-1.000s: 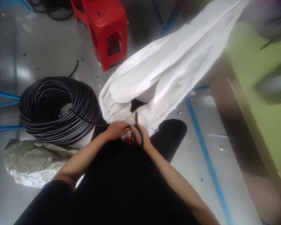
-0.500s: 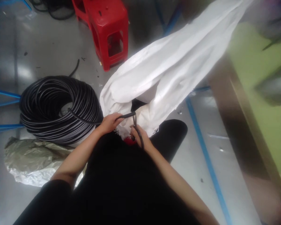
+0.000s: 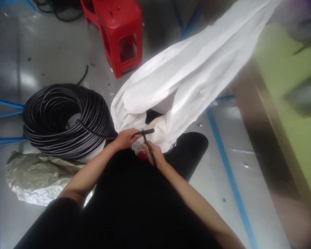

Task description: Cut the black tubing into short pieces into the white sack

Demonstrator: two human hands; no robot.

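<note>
Your left hand (image 3: 124, 139) is closed on a black cable (image 3: 149, 131), whose free end sticks out past your fingers toward the right. Your right hand (image 3: 157, 155) is wrapped around the handles of dark scissors (image 3: 149, 148). The scissors' blades cross the cable between your left hand and its tip; you can't tell how tightly they grip it. Your two hands sit near each other in front of your body, just apart.

The cable runs left from your hand into a thick coil (image 3: 52, 145), which stands beside you. Under and beyond your hands, a long white cloth (image 3: 191, 69) with a frayed edge stretches up to the right. Crumpled plastic (image 3: 38, 176) lies just below the coil. A red stool (image 3: 123, 34) stands on the floor (image 3: 54, 55) ahead, and a green tabletop (image 3: 285, 148) is at your right.
</note>
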